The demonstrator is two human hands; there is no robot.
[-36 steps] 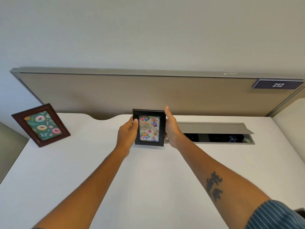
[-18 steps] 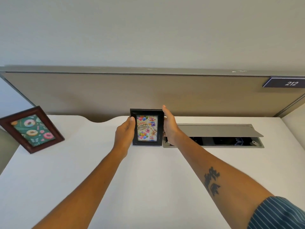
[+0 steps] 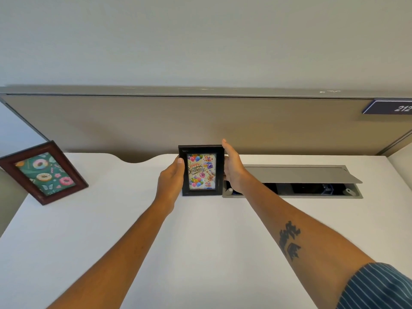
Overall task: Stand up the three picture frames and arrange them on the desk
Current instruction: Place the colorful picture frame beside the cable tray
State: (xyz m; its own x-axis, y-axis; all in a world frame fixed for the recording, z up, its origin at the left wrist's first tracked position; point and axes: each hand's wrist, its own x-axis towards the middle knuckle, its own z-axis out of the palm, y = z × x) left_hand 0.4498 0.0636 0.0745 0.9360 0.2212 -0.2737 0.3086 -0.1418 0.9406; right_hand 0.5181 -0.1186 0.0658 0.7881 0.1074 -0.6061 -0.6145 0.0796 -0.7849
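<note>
white desk — beige partition behind, open cable tray.

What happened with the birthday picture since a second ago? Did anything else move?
The black frame was tilted and slightly lifted; now it is upright with its bottom edge at the desk, beside the cable tray. Both hands, left and right, still hold its sides. The brown frame stayed standing at the left; it only looks shifted because the camera turned.

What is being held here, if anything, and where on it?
The black birthday frame, upright on the desk: the left hand grips its left edge, the right hand its right edge.
</note>
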